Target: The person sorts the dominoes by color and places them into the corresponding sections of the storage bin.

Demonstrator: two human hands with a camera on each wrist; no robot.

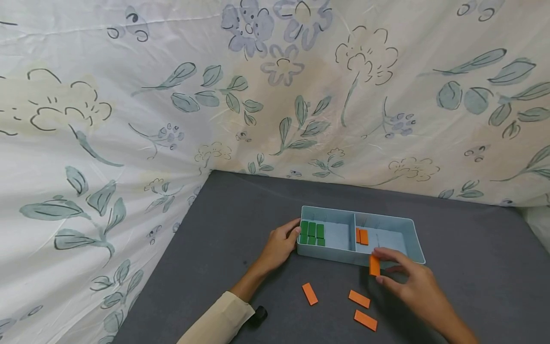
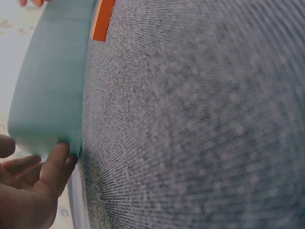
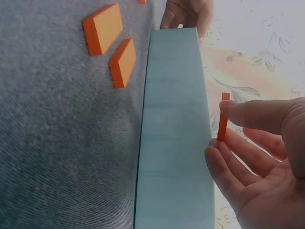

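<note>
My right hand (image 1: 408,282) pinches an orange rectangular block (image 1: 375,265) between thumb and fingers. The block stands on end at the front wall of a blue divided box (image 1: 331,256), above rim height in the right wrist view. At the box's left end, my left hand (image 1: 277,246) rests its fingertips (image 2: 60,149) on the outer wall. Green blocks (image 1: 312,229) stand in rows at the left side of the left compartment. Two orange blocks (image 1: 363,237) are next to the divider (image 1: 354,232) in the right compartment.
Three loose orange blocks lie on the dark grey cloth in front of the box: one block (image 1: 310,294) at left, another block (image 1: 359,299) and a third block (image 1: 365,320) at right. A black object (image 1: 258,316) is beside the left sleeve (image 1: 223,317). Floral cloth (image 1: 275,119) hangs behind.
</note>
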